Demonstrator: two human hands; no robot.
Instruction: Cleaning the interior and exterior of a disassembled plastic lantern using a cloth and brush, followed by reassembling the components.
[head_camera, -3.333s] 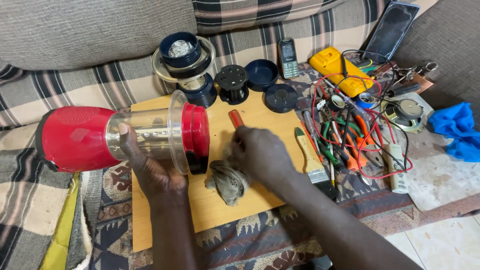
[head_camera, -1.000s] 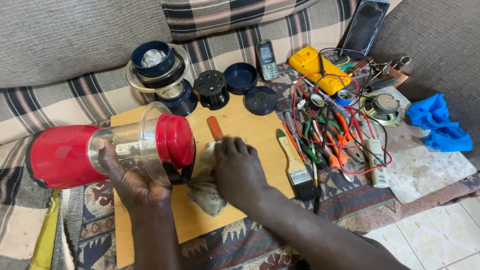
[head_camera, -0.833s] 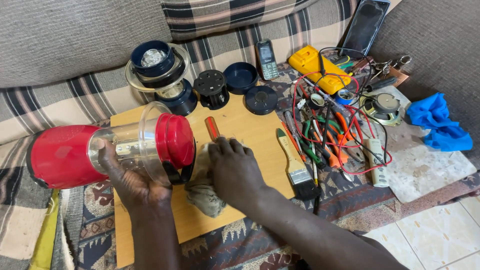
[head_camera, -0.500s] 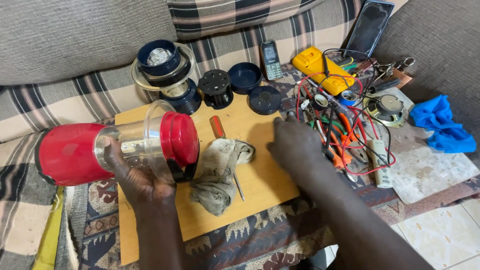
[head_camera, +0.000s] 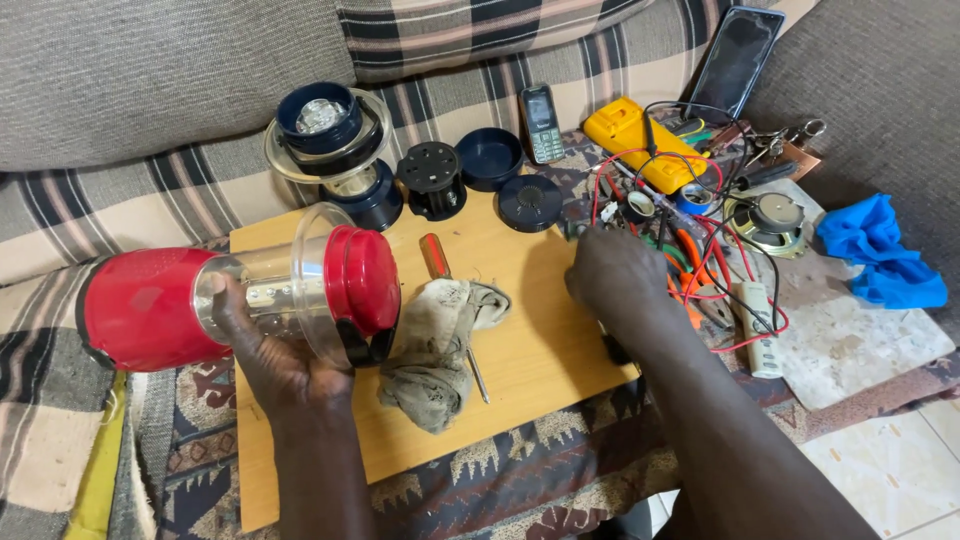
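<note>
Red lantern (head_camera: 240, 300) sideways on board

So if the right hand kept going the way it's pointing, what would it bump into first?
Probably the tangle of red and black wires with the small tools just past the right hand; its fingertips are already at the tangle's edge, though depth is hard to judge.

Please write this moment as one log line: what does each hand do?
left hand: holds red lantern on its side | right hand: at tool pile, grip hidden | rag, screwdriver: on board

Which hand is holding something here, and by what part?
The left hand grips the red lantern by its clear middle section. The right hand holds nothing visible, resting among the tools.
</note>
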